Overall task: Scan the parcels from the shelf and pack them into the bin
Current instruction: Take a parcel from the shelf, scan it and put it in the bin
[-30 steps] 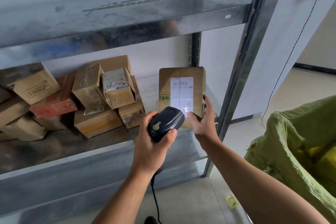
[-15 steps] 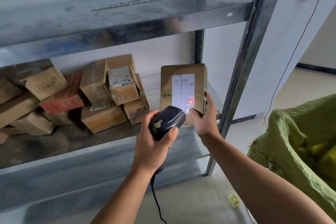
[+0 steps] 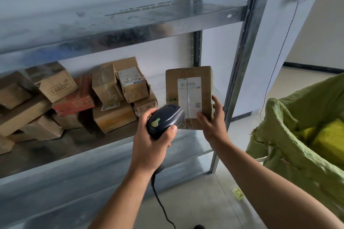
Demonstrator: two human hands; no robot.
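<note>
Metal shelf (image 3: 83, 143) against pale wall | left hand (image 3: 150, 147) grips scanner (image 3: 165, 119), aimed at label | right hand (image 3: 212, 122) holds parcel (image 3: 188, 89) upright by shelf post | stack of parcels (image 3: 115, 117) waits on shelf, likely unscanned | bin (image 3: 297, 145) at right; held parcel not yet packed

The black handheld barcode scanner (image 3: 165, 120) hides the lower left corner of the brown cardboard parcel (image 3: 189, 83) in the right hand (image 3: 212, 122); the left hand (image 3: 150, 147) covers its handle. The white label (image 3: 189, 96) has a barcode too blurred to read. Below the left hand the black cable (image 3: 160, 204) runs off the bottom edge. Right of the right hand, the green woven sack (image 3: 297, 135) is cut off.
</note>
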